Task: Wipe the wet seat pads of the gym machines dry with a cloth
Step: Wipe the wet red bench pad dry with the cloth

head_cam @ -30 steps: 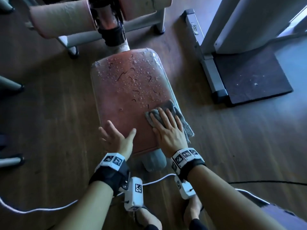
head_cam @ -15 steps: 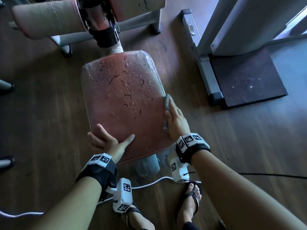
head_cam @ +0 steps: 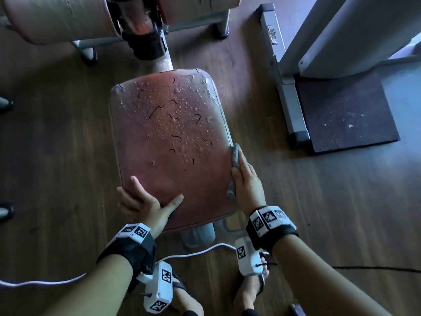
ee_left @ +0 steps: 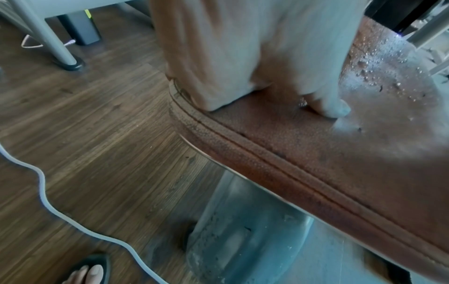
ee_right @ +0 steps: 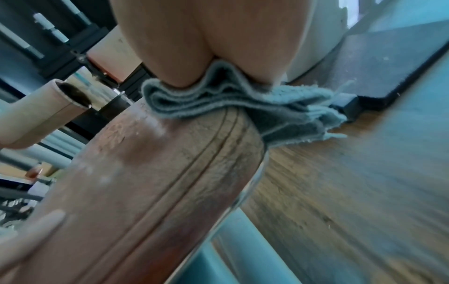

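Seat pad [head_cam: 169, 144]: reddish-brown, mounted on a grey post [head_cam: 199, 233] over a wooden floor [head_cam: 296, 213]. Its long axis runs away from the person, the near short edge at the person's feet, the far end toward the machine frame [head_cam: 141, 42]. Water droplets and dark curled strands cover the far and middle surface; the near strip shows few droplets. No containers in view.

Cloth [head_cam: 236, 156]: grey, folded, pressed against the pad's right side edge, draped over the seam in the right wrist view [ee_right: 218, 103]. The right hand [head_cam: 247, 185] lies flat along that edge with straight fingers on the cloth.

Left hand [head_cam: 145, 204]: spread open, resting on the near left corner of the pad, thumb on the top surface, fingers over the left edge.

Against the frame one second earlier, the cloth and right hand have left the top of the pad for its right side; the left hand has stayed at its corner.
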`<state>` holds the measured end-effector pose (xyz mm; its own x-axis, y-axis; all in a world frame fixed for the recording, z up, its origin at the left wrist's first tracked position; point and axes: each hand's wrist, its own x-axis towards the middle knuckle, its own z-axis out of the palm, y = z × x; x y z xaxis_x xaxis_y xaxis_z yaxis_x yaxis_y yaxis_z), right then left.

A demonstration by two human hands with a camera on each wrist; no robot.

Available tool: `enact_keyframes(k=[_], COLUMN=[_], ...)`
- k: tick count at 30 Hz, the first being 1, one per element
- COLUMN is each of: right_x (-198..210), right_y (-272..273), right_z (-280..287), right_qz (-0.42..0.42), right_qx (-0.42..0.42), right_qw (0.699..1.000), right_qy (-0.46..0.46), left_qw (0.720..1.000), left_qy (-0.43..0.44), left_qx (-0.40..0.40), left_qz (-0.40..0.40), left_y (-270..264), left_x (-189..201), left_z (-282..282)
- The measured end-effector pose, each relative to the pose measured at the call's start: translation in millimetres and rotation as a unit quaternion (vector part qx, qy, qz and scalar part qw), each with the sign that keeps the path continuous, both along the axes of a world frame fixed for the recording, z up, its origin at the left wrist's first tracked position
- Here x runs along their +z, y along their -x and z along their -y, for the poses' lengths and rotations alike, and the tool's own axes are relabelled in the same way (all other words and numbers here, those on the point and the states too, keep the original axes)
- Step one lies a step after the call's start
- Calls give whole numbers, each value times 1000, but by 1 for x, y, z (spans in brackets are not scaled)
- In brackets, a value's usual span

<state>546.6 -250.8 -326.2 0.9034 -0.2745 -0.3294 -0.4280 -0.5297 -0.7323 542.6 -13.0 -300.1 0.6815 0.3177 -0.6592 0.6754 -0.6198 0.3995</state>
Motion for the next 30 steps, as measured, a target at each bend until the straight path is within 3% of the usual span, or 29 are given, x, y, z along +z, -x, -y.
enact_keyframes(k=[6,13,20,27,30], right_x=[7,1,15,13,12], right_y=[30,-45,-11,-99,-113], right_z=[-5,-4,-10,-15,-14], right_qz=[40,2,-7,-5,8], right_qx=[-1,19,7,37,31], right_qw=[999,1000,1000,999,999], right_qy=[-18,-2,-2,31,32], left_qw=[1000,1000,999,995,996], left_qy=[-26,-31,-45,-95,-84], left_qx=[6,4,8,-2,-4], left_qz=[3,0,6,26,23], left_y=[2,2,3,8,9], left_x=[1,0,-5,-13,-16], left_z=[2,3,2,2,0])
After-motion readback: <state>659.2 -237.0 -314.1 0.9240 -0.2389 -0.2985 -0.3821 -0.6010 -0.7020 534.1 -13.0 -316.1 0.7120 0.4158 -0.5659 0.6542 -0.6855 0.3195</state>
